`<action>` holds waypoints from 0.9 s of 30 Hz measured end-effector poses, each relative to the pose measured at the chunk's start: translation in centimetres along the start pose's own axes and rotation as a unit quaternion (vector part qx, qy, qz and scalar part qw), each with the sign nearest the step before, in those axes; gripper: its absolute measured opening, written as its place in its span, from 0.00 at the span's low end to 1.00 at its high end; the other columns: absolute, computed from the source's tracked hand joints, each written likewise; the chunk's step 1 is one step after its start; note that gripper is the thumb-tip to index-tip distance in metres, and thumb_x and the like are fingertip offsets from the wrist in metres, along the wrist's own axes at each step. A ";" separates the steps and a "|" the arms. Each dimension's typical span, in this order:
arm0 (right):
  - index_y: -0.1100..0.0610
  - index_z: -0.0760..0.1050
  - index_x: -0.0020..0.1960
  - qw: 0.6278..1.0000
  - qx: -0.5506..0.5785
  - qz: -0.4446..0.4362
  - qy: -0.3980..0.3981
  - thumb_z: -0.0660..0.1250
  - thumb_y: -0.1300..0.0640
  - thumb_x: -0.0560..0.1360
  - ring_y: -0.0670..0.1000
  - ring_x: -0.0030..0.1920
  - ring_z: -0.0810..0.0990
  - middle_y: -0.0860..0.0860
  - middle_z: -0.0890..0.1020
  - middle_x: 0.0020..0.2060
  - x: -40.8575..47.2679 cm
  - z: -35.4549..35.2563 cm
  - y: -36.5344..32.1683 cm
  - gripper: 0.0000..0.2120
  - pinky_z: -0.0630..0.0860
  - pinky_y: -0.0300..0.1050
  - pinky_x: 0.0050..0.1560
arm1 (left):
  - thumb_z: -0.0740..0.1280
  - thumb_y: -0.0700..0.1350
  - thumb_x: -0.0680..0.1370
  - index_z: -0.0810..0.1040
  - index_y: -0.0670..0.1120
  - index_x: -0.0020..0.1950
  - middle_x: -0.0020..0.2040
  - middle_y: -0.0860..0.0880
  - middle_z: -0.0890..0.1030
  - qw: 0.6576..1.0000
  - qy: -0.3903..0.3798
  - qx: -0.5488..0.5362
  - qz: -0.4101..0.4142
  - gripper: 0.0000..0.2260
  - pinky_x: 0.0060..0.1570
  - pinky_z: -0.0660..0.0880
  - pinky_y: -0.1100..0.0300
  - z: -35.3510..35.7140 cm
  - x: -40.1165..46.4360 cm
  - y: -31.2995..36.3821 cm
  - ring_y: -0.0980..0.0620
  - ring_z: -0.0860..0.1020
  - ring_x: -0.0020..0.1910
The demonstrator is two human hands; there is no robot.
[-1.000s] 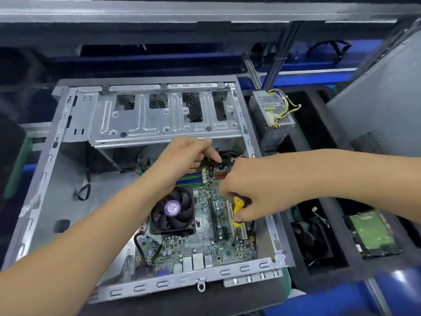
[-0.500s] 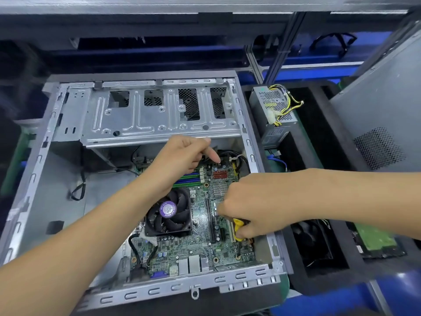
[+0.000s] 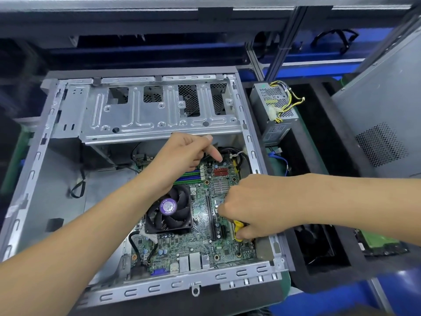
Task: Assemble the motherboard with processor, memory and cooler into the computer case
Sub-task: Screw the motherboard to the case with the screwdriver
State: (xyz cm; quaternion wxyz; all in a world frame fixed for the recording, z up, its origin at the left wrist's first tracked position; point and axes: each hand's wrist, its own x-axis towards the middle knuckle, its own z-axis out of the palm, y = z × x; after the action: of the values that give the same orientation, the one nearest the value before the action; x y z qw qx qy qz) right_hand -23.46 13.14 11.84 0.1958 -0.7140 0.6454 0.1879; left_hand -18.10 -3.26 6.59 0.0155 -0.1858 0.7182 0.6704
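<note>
— What's changed since a moment ago?

— The right hand (image 3: 247, 210) has slid down the motherboard (image 3: 200, 226) toward six o'clock. It grips the yellow screwdriver (image 3: 238, 229), and the tip now stands on a screw hole near the board's five o'clock corner. Before, it was up by the red sockets (image 3: 220, 172). The left hand (image 3: 182, 156) has barely shifted: fingers curled, forefinger pointing down and touching the board near its one o'clock corner, holding nothing.

— And where's the board?

— Lying flat inside the computer case (image 3: 29, 176), in its right half. The cooler (image 3: 169, 209) with the purple-labelled fan sits on it at about nine o'clock of the right hand, and the memory slots (image 3: 189, 175) show just under the left wrist. A black cable (image 3: 134, 245) loops at the board's seven o'clock corner.

— Anything beside the case?

— At three o'clock, a black foam tray (image 3: 319, 281) on the worktop. Its far pocket holds a power supply (image 3: 273, 110) with yellow wires, a near pocket a dark fan (image 3: 314, 242), and the next one a green drive (image 3: 380, 242). A grey side panel (image 3: 387, 110) leans at two o'clock.
</note>
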 end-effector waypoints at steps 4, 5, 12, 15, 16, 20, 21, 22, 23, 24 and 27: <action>0.54 0.76 0.53 1.000 0.002 0.003 -0.006 0.64 0.48 0.75 0.53 0.41 0.79 0.51 0.79 0.42 0.0 0.2 0.0 0.12 0.66 0.43 0.33 | 0.60 0.51 0.81 0.85 0.46 0.39 0.23 0.55 0.58 1.000 0.000 -0.001 0.000 0.19 0.24 0.57 0.65 0.1 0.0 0.0 0.53 0.55 0.24; 0.54 0.76 0.53 1.000 0.000 0.002 -0.008 0.64 0.48 0.75 0.53 0.41 0.79 0.51 0.79 0.41 0.1 0.2 -0.1 0.12 0.67 0.43 0.34 | 0.60 0.51 0.81 0.85 0.46 0.39 0.23 0.55 0.59 1.000 0.000 -0.001 0.000 0.19 0.24 0.57 0.66 0.1 0.0 0.0 0.54 0.55 0.24; 0.57 0.67 0.43 0.999 0.007 -0.040 -0.025 0.64 0.46 0.76 0.56 0.34 0.70 0.49 0.63 0.30 -0.1 0.0 0.2 0.15 0.70 0.46 0.35 | 0.60 0.50 0.82 0.86 0.46 0.38 0.23 0.55 0.59 1.000 -0.002 -0.003 -0.003 0.19 0.23 0.58 0.67 0.2 0.0 0.1 0.54 0.55 0.24; 0.56 0.66 0.43 0.999 0.009 -0.041 -0.027 0.64 0.45 0.76 0.56 0.34 0.69 0.49 0.61 0.30 -0.1 -0.1 0.1 0.15 0.73 0.47 0.37 | 0.60 0.51 0.82 0.86 0.46 0.39 0.23 0.54 0.59 1.000 -0.003 -0.004 -0.004 0.19 0.23 0.58 0.66 0.1 0.0 0.0 0.54 0.56 0.24; 0.55 0.66 0.43 0.999 0.009 -0.042 -0.030 0.64 0.45 0.76 0.56 0.35 0.69 0.49 0.61 0.30 -0.1 -0.1 0.1 0.15 0.74 0.48 0.38 | 0.60 0.51 0.81 0.86 0.46 0.39 0.23 0.54 0.59 1.000 -0.004 -0.004 -0.003 0.19 0.24 0.58 0.66 0.1 0.0 0.0 0.54 0.56 0.24; 0.56 0.67 0.44 0.998 0.009 -0.042 -0.042 0.64 0.45 0.76 0.56 0.35 0.70 0.48 0.61 0.30 -0.2 -0.1 0.0 0.14 0.76 0.48 0.40 | 0.60 0.51 0.81 0.86 0.47 0.39 0.23 0.55 0.59 1.000 -0.004 -0.003 -0.002 0.19 0.24 0.58 0.66 0.1 0.0 -0.1 0.54 0.56 0.24; 0.56 0.67 0.44 0.998 0.009 -0.042 -0.044 0.64 0.45 0.76 0.56 0.35 0.70 0.48 0.61 0.30 -0.2 -0.1 0.0 0.14 0.76 0.49 0.40 | 0.60 0.51 0.81 0.86 0.47 0.39 0.23 0.55 0.59 1.000 -0.004 -0.004 -0.002 0.19 0.24 0.57 0.66 0.1 0.0 -0.1 0.54 0.56 0.24; 0.56 0.68 0.45 0.998 0.008 -0.042 -0.048 0.64 0.45 0.76 0.56 0.36 0.71 0.48 0.62 0.30 -0.2 -0.1 0.0 0.14 0.76 0.49 0.40 | 0.60 0.51 0.81 0.86 0.47 0.39 0.23 0.55 0.59 1.000 -0.004 -0.005 -0.003 0.19 0.24 0.57 0.66 0.1 0.0 -0.1 0.55 0.56 0.24; 0.56 0.68 0.45 0.998 0.007 -0.041 -0.051 0.64 0.45 0.76 0.57 0.36 0.73 0.49 0.63 0.31 -0.1 -0.1 0.0 0.14 0.76 0.49 0.40 | 0.60 0.51 0.81 0.86 0.46 0.39 0.23 0.55 0.59 1.000 -0.005 -0.006 -0.003 0.19 0.24 0.57 0.66 0.1 0.0 -0.1 0.55 0.56 0.24; 0.56 0.69 0.46 0.998 0.006 -0.040 -0.053 0.63 0.45 0.76 0.57 0.38 0.74 0.50 0.65 0.32 -0.1 -0.1 0.1 0.14 0.76 0.49 0.40 | 0.60 0.51 0.81 0.86 0.46 0.39 0.23 0.55 0.59 1.000 -0.005 -0.006 -0.003 0.19 0.24 0.57 0.66 0.1 0.0 -0.1 0.55 0.56 0.24; 0.56 0.70 0.46 0.998 0.002 -0.035 -0.049 0.63 0.44 0.76 0.57 0.39 0.75 0.53 0.75 0.39 -0.1 0.0 0.1 0.14 0.74 0.47 0.38 | 0.60 0.51 0.82 0.86 0.46 0.39 0.23 0.55 0.59 1.000 -0.003 -0.005 -0.003 0.19 0.24 0.57 0.66 0.2 0.0 0.0 0.54 0.56 0.24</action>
State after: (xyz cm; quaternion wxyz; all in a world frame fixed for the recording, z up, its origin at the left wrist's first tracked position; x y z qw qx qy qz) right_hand -23.61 13.23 11.91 0.2352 -0.7258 0.6100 0.2141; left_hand -18.11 -3.05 6.54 0.0190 -0.1859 0.7143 0.6744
